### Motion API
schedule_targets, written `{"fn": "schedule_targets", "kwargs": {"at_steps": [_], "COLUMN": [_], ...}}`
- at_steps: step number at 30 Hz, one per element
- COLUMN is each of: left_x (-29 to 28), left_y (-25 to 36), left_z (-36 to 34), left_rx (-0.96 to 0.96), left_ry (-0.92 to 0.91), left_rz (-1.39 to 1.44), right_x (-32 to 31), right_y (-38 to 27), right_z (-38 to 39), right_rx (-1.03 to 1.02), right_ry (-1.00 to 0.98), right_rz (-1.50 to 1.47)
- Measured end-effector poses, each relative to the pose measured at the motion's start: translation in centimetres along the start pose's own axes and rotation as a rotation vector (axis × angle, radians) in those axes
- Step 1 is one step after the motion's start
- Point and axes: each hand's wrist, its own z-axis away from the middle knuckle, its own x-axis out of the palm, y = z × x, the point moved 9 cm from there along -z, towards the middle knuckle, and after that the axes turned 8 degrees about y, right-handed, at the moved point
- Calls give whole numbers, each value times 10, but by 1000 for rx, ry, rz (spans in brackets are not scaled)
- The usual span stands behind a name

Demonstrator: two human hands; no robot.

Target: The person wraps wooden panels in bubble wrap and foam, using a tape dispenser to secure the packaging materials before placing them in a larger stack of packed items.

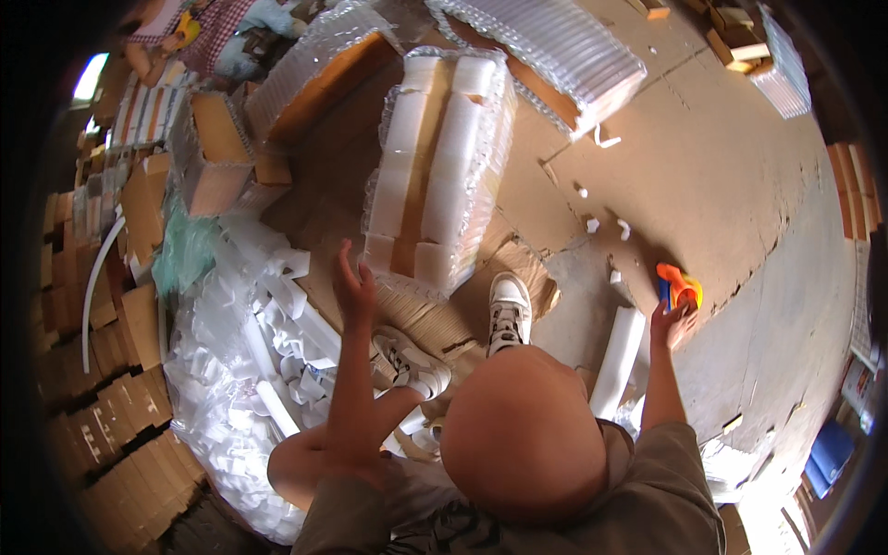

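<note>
A long box (430, 166), covered with white foam sheets and clear bubble wrap, lies in front of me with a brown strip along its middle. My left hand (354, 289) is raised near its lower left corner, fingers apart and holding nothing. Out to the right, my right hand (674, 323) has its fingers closed around an orange tape dispenser (678, 276) with blue and yellow parts. The hand partly covers the dispenser's near side.
White foam scraps in clear plastic (236, 370) are piled at my left. Flattened cardboard (120, 416) is stacked beyond. Other wrapped boxes (564, 55) stand farther off. A white foam roll (618, 361) lies near my right foot. Another person (217, 37) is at the far left.
</note>
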Motion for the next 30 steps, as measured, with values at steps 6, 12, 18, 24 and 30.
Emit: {"fn": "schedule_targets", "kwargs": {"at_steps": [6, 12, 18, 24, 30], "left_x": [84, 133, 114, -4, -186], "left_y": [-86, -88, -22, 40, 90], "left_z": [-63, -66, -7, 13, -4], "left_rx": [-324, -409, -375, -250, -255], "left_ry": [-150, -417, -351, -30, 312], "left_rz": [357, 505, 344, 357, 188], "right_x": [-6, 53, 62, -13, -93], "right_y": [-204, -393, -464, -487, -580], "right_z": [7, 34, 57, 57, -41], "right_rx": [-26, 573, 928, 600, 104], "right_ry": [-344, -949, -1113, -1584, -1275], "right_rz": [-841, -1378, -1631, -1826, -1631]}}
